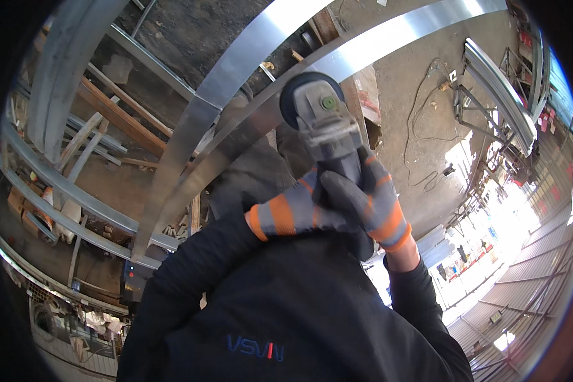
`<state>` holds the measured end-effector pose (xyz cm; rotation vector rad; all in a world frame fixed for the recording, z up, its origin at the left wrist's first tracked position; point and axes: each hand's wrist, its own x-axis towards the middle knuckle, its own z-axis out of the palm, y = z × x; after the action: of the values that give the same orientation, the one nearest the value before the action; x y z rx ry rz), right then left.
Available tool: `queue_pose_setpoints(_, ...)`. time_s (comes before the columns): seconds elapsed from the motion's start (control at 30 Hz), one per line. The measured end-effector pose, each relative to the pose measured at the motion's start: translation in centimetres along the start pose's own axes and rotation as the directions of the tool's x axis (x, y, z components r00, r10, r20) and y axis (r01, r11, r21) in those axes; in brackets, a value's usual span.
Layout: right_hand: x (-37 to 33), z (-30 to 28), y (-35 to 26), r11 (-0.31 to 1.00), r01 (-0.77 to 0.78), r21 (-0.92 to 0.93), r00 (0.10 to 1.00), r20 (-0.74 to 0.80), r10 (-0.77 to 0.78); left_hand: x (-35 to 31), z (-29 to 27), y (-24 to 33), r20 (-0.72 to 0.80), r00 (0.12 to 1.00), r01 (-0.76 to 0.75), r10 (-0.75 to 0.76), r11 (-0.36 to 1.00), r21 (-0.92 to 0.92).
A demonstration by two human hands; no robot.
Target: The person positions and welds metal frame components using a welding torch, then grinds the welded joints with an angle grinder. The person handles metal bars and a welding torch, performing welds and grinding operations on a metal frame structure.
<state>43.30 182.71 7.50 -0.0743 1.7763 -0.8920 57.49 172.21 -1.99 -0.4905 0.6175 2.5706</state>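
Observation:
An angle grinder point(331, 130) with a grey head and a dark body is held out in front of my chest. My left hand point(293, 207), in a grey glove with orange stripes, wraps round its body from the left. My right hand point(372, 200), gloved the same way, closes on it from the right, so the fingers of both overlap. The round dark disc point(291, 105) at its far end lies over a curved shiny metal strip point(379, 48). Whether disc and metal touch, I cannot tell. Another bright metal bar point(226, 70) crosses toward the left.
Curved metal frames point(86, 200) and wooden planks point(124, 118) fill the left side. A long dark cable point(409, 137) lies loosely on the dusty floor at right. Further right stands a rack with a long ribbed metal piece point(500, 89). Bright light comes in at lower right.

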Motion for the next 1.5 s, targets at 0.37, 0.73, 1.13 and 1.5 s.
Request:
queue_pose_setpoints(0.37, -0.1, -0.5, 0.0, 0.958, 0.11, -0.265, 0.994, 0.049, -0.1, -0.4, 0.7, 1.4, 0.051, 0.998, -0.049, 0.04, 0.98, 0.191)
queue_pose_setpoints(0.73, -0.4, -0.5, 2.1, 0.999, 0.012, -0.049, 0.998, -0.056, -0.014, -0.2, 1.3, 0.2, -0.047, 0.985, -0.156, 0.166, 0.972, 0.173)
queue_pose_setpoints(1.13, -0.2, -0.9, 2.0, 0.83, 0.409, -0.38, 0.911, 0.112, -0.398, -0.7, 0.6, 0.2, -0.025, 0.999, -0.031, 0.037, 0.982, 0.187)
queue_pose_setpoints(1.5, 0.1, -0.8, 3.0, 0.757, 0.471, -0.453, 0.872, 0.11, -0.477, -0.3, 0.8, 0.1, -0.01, 0.998, -0.064, 0.066, 0.981, 0.185)
